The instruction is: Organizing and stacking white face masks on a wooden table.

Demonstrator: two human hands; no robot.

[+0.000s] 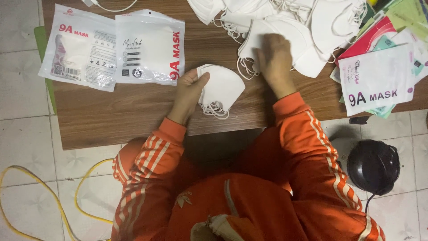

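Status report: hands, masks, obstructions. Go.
Left hand grips a small mask stack. Right hand reaches onto the mask pile. Pouches lie aside, nothing blocking.

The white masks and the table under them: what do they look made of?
The masks, one stack gripped in the left hand: likely soft nonwoven fabric, matte, with thin elastic loops. The table: wood or wood-look laminate, brown grain lines, slight sheen. The right hand rests on the mask pile.

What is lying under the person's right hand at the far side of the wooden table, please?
The right hand rests on a heap of loose white face masks with ear loops. The mask directly under the palm is mostly covered, so whether the fingers grip it cannot be seen.
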